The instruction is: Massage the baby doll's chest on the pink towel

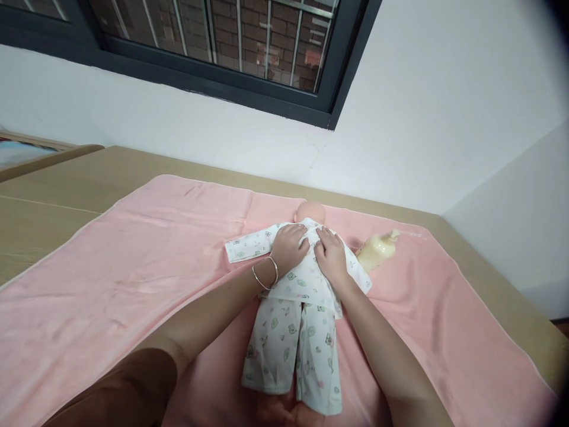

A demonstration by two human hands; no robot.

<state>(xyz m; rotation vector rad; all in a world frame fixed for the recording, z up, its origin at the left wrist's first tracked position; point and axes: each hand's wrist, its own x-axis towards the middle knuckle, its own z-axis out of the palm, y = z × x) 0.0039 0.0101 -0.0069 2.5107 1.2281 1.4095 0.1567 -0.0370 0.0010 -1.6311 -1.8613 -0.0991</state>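
Note:
A baby doll lies stretched out on a pink blanket, its head pointing away from me. It wears a white printed top and matching trousers; bare feet show at the bottom edge. No facial features are visible on the head. My left hand, with a silver bangle at the wrist, rests flat on the upper part of the top, fingers extended. Beside it, my right hand lies on the top's other side, fingers also extended. One sleeve reaches out to the left.
Just right of the doll, a pale yellow pump bottle lies on the blanket. The blanket covers a wooden surface that meets a white wall. Above is a dark-framed window with bars behind it.

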